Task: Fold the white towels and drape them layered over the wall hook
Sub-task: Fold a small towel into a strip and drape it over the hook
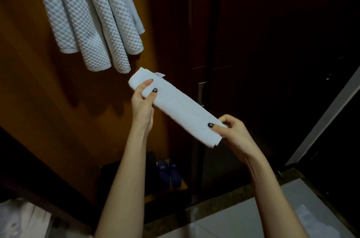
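A white towel (180, 107), folded into a long narrow strip, is held in the air in front of the wooden wall. My left hand (143, 101) grips its upper left end, thumb on top, near a small label. My right hand (231, 132) pinches the lower right end between thumb and fingers. Above and to the left, quilted white towels (87, 17) hang in overlapping layers down the wall; the hook that carries them is out of view past the top edge.
The brown wooden wall panel (39, 82) stands on the left, dark wardrobe doors with a metal handle (202, 93) on the right. Blue slippers (169, 173) sit on a low shelf below. Pale floor tiles (243, 218) and white fabric (21, 218) lie at the bottom.
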